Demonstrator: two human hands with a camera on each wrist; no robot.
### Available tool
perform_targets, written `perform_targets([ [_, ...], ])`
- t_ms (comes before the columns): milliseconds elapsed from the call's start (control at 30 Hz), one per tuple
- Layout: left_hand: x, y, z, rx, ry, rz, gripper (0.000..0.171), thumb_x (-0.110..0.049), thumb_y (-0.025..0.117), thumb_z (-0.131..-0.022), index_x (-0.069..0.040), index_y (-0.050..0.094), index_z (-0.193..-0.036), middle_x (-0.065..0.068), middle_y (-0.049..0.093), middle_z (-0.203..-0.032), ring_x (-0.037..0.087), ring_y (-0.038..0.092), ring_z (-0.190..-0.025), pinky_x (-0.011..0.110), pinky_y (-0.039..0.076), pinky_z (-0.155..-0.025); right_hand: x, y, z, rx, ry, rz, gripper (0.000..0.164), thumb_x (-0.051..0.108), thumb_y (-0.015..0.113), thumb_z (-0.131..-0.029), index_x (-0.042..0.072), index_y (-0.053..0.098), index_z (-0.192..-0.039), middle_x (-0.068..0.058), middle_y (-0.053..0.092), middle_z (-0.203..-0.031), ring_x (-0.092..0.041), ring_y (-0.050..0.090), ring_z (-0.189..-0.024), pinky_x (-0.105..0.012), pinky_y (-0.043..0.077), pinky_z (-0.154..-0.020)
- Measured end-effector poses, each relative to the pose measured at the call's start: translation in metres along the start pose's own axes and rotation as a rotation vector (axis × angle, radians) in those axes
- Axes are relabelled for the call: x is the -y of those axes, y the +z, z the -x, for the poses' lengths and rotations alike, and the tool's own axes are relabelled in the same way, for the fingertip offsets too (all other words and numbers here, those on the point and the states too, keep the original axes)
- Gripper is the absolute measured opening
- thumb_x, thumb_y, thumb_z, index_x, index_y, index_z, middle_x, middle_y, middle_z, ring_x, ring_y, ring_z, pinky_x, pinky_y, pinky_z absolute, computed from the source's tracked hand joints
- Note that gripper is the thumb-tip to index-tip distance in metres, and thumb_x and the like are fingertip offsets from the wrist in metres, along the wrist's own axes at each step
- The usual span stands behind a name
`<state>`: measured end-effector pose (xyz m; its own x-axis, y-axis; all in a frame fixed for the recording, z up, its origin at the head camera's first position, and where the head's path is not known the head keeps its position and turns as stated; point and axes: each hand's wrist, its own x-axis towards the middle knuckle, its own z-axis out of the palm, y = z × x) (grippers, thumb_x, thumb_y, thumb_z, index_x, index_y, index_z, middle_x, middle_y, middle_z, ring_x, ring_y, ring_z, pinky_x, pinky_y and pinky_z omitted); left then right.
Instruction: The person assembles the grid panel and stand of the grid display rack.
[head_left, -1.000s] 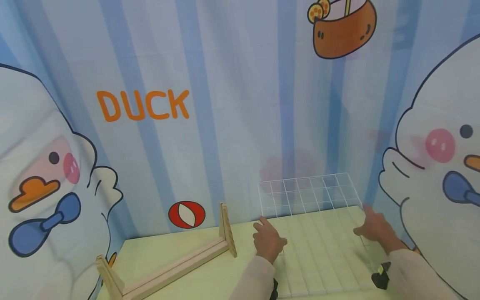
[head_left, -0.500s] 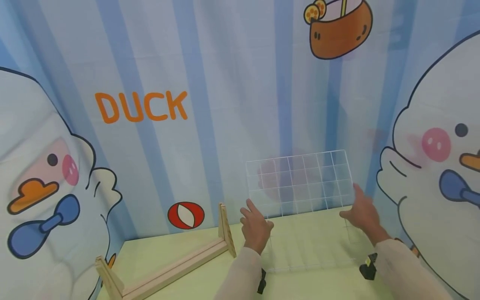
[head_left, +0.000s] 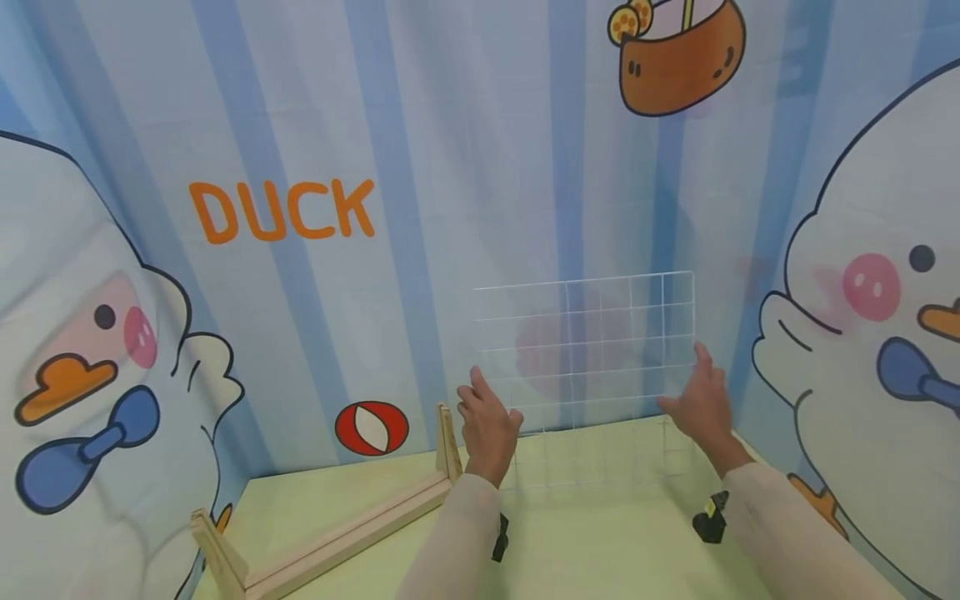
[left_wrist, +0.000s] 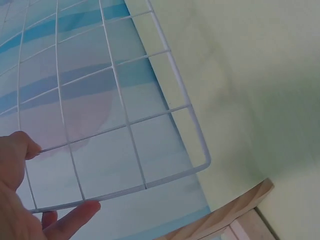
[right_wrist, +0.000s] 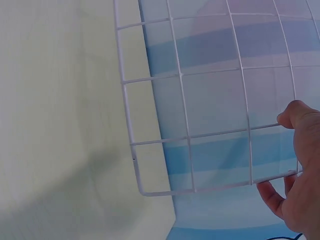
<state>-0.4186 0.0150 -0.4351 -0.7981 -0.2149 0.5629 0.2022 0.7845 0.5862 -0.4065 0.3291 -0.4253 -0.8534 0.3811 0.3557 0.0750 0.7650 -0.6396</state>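
White wire grid (head_left: 572, 345), one, right of centre in the head view before a striped curtain (head_left: 487, 125), held at its sides by the left hand (head_left: 489, 425) and right hand (head_left: 703, 408); wooden stand (head_left: 352, 532), lower left, on a pale yellow desk (head_left: 600, 554). Left wrist view: fingers at lower left, gripping the grid's edge. Right wrist view: fingers at lower right, gripping the opposite edge.
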Motion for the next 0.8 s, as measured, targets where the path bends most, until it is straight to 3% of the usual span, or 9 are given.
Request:
perform_targets([
  [233,0.001,-0.012,-0.010,-0.037,0.026,0.055,0.094,-0.016,0.084,-0.081,-0.006,0.026,-0.153,0.023,0.047,-0.123,0.035,0.056,-0.093,0.039,0.052,-0.057,0.015,-0.001,-0.003,-0.065,-0.040,-0.046,0.113,0.017,0.081,-0.083,0.014,0.001,-0.163,-0.037,0.036,-0.144,-0.049,0.050,-0.108,-0.062,0.049,-0.085],
  [467,0.003,-0.010,-0.009,-0.059,0.003,0.078,0.094,-0.015,0.084,-0.080,-0.007,0.026,-0.154,0.023,0.047,-0.126,0.037,0.057,-0.097,0.043,0.055,-0.064,0.015,0.002,0.000,-0.093,-0.088,-0.051,0.114,0.018,0.081,-0.083,0.015,0.000,-0.164,-0.036,0.036,-0.141,-0.048,0.050,-0.106,-0.059,0.048,-0.078],
  [800,0.005,-0.011,-0.014,-0.149,0.045,0.099,0.093,-0.012,0.084,-0.081,-0.007,0.025,-0.153,0.024,0.047,-0.124,0.038,0.057,-0.096,0.045,0.058,-0.073,0.028,0.013,0.007,-0.268,-0.218,-0.070,0.088,0.018,0.079,-0.084,0.007,0.029,-0.156,-0.032,0.041,-0.137,-0.049,0.042,-0.124,-0.064,0.046,-0.092],
])
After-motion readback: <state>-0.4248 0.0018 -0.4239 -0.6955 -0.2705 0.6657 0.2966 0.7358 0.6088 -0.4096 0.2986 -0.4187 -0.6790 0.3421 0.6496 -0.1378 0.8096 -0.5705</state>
